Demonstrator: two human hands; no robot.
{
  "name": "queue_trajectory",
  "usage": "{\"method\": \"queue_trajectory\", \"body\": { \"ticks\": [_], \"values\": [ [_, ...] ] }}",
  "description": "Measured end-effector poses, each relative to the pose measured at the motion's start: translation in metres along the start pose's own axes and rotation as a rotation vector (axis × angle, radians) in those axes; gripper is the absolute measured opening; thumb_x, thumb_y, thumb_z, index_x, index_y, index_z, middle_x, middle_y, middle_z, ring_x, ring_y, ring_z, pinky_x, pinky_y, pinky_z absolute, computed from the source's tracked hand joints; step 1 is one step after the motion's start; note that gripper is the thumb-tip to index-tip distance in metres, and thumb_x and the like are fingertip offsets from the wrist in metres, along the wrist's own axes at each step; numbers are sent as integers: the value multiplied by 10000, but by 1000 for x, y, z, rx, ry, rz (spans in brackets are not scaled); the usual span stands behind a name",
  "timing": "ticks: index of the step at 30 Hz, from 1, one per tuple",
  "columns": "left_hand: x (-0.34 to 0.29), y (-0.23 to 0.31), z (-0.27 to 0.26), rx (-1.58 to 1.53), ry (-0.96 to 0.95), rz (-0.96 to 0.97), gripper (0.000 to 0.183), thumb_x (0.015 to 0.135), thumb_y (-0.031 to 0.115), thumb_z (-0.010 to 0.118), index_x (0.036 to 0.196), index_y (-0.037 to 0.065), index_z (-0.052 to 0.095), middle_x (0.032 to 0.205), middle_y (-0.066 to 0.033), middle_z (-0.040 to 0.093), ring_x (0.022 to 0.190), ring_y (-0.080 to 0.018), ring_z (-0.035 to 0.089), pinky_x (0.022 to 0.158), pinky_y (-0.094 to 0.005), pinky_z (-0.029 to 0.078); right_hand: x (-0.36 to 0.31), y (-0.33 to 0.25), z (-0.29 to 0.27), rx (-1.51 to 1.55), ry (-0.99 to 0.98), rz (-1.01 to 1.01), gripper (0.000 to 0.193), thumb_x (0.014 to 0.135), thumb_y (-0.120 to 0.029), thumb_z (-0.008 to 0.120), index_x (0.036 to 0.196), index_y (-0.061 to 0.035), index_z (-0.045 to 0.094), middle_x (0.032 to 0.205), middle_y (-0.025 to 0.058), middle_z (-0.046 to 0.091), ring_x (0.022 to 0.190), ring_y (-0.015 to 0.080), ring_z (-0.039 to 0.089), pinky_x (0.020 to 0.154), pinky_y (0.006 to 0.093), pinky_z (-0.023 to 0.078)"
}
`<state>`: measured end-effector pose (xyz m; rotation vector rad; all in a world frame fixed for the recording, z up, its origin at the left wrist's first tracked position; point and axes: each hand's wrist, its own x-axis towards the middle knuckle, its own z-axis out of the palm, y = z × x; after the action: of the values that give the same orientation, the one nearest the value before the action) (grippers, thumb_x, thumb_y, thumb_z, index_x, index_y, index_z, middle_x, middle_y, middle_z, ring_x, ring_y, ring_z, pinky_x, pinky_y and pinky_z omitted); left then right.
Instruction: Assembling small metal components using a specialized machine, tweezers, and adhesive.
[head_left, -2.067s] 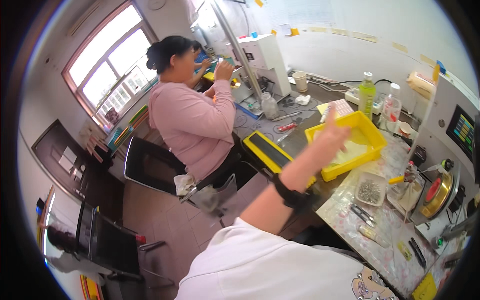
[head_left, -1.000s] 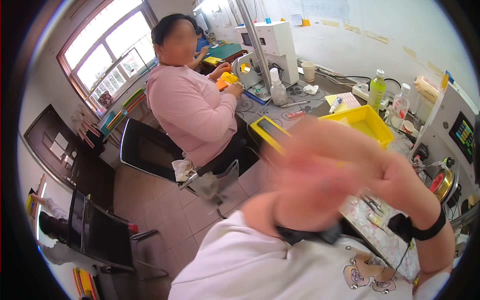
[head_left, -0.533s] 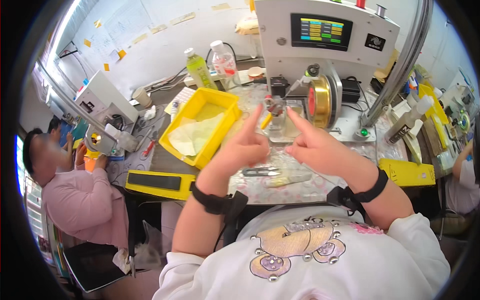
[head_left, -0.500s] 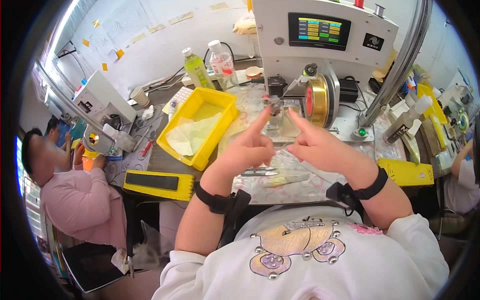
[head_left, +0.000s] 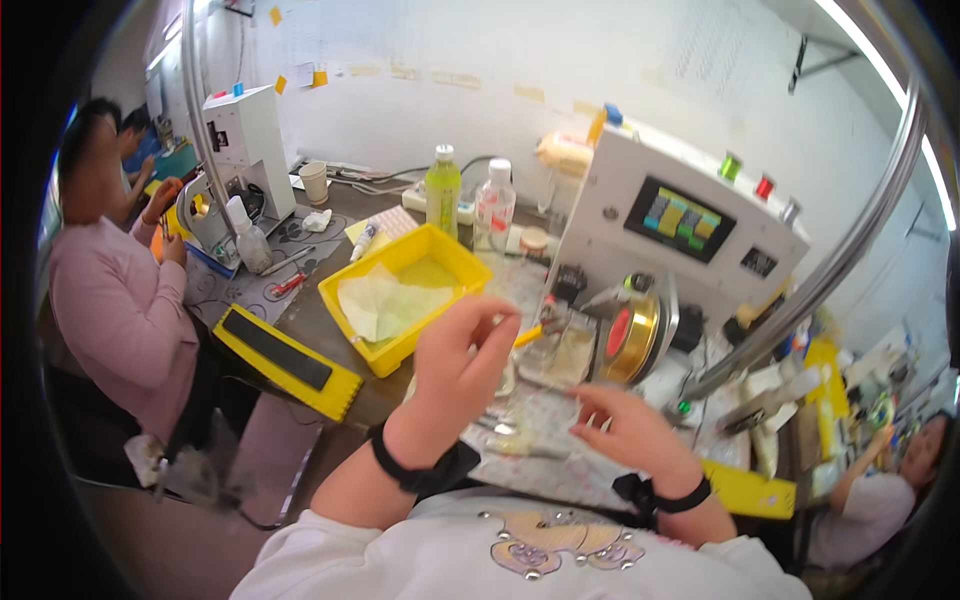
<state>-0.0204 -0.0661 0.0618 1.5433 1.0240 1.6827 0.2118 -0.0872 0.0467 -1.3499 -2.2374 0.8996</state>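
My left hand (head_left: 458,365) is raised beside the yellow tray, its fingertips pinched together. What they hold, if anything, is too fine to make out. A short yellow piece (head_left: 527,337) shows just beyond those fingertips; I cannot tell whether they touch it. Over the table in front of the machine, my right hand (head_left: 635,430) has loosely bent fingers with gaps between the tips and nothing visible in them. A gold wheel with a red centre (head_left: 622,335) sits on the white machine (head_left: 690,170), right of a small clear plate (head_left: 560,360). Slim metal tools (head_left: 500,425) lie between my hands.
The yellow tray (head_left: 470,272) holds white tissue. Behind it stand a green bottle (head_left: 443,190) and a clear bottle (head_left: 493,205). Yellow armrests (head_left: 345,390) edge the table. A metal post (head_left: 830,290) rises at the right. A co-worker in pink (head_left: 120,300) sits left, another person (head_left: 870,500) right.
My head view has turned and tilted. Both hands have drawn back from the machine's front; the left fingers went from pointing to a pinch, and the right has lowered with fingers bent.
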Motion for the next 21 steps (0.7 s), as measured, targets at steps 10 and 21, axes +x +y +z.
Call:
{"method": "queue_trajectory", "body": {
  "ticks": [10, 21],
  "values": [
    [-19, 75, -42, -435, -148, 839, 132, 764, 86, 577, 865, 34, 511, 705, -92, 542, 520, -221, 483, 484, -323, 422, 8, -16, -8, -44, -6, 121, 448, 787, -143, 668, 1205, -62, 527, 795, 41, 599, 646, 125, 565, 596, 257, 459],
    [34, 6, -8, 328, -13, 469, 305, 822, 39, 575, 1116, 51, 493, 718, -20, 540, 597, -104, 500, 479, -246, 366, -15, -22, -30, -123, 135, 117, 443, 790, -165, 637, 1211, -87, 525, 828, 96, 628, 689, 223, 598, 615, 330, 478]
  ]
}}
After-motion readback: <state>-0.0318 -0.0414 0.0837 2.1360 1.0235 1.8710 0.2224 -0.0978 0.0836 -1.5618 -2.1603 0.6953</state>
